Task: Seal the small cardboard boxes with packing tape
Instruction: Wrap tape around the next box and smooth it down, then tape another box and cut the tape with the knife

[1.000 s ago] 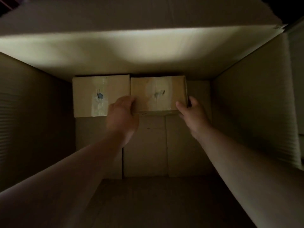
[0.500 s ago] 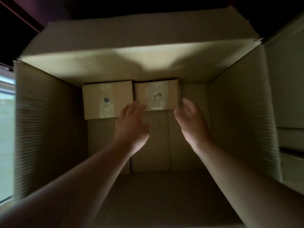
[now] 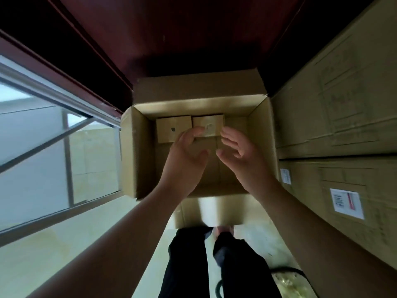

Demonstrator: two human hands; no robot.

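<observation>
Two small cardboard boxes (image 3: pixel 173 127) are packed in the big carton (image 3: pixel 137 151); left hand (image 3: pixel 184 158) and right hand (image 3: pixel 240 155) are held spread, empty; the next should be set flush beside.

carton (image 3: pixel 140 151) top open, near floor free | far wall: small boxes (image 3: pixel 173 129) side by side | right: stacked cartons (image 3: pixel 335 104) close
</observation>
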